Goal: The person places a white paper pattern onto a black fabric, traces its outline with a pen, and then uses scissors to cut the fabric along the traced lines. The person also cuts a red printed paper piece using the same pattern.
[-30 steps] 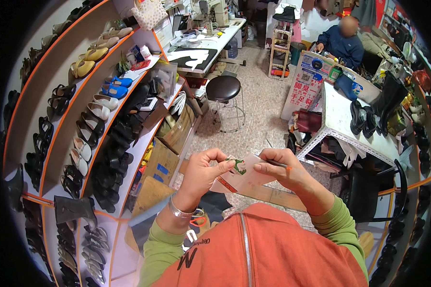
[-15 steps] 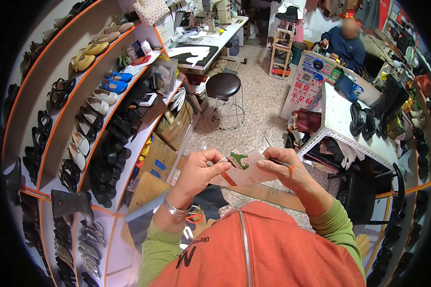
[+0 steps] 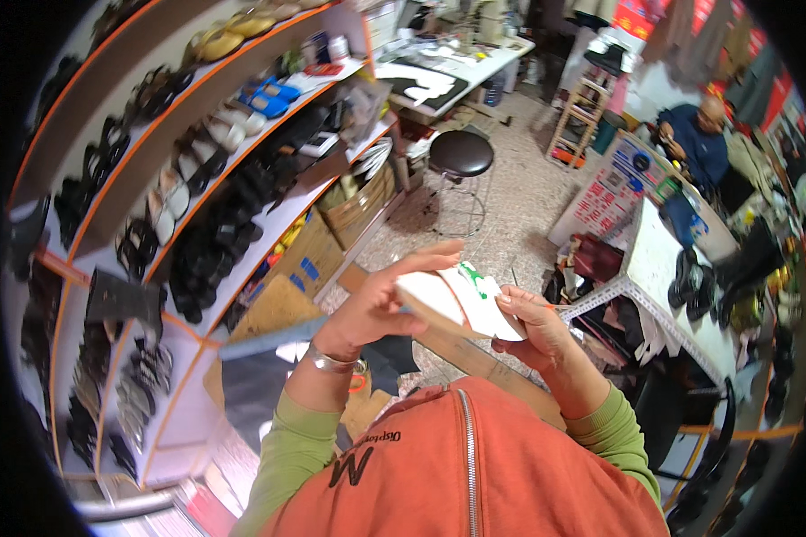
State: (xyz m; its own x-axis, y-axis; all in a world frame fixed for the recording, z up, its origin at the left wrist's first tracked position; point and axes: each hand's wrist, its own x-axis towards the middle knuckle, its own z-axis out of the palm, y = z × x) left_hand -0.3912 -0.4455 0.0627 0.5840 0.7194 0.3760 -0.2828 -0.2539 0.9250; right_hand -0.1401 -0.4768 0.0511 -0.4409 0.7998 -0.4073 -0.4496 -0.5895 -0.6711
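Note:
A bent white card [image 3: 452, 297] with a green patch and a reddish line hangs in front of my chest. My right hand [image 3: 539, 329] pinches its right end, thumb on the near face. A thin orange-tipped stick [image 3: 562, 307] shows beside those fingers; its hold is partly hidden. Around the card's left end, my left hand [image 3: 381, 300] has its fingers stretched along the top edge and the thumb spread apart below. A silver bracelet [image 3: 331, 361] circles my left wrist.
Shoe shelves [image 3: 233, 183] fill the left side. Ahead stand a round black stool [image 3: 461, 154] and a worktable [image 3: 501, 61]. At right a white table [image 3: 654, 259] bears boots, with a black chair [image 3: 690, 430] near it. A person [image 3: 694, 143] sits far right.
My left hand has gone from pinching the card to spread fingers. The card is turned and bent, showing more white. The view has shifted, moving the surroundings rightward and tilting them.

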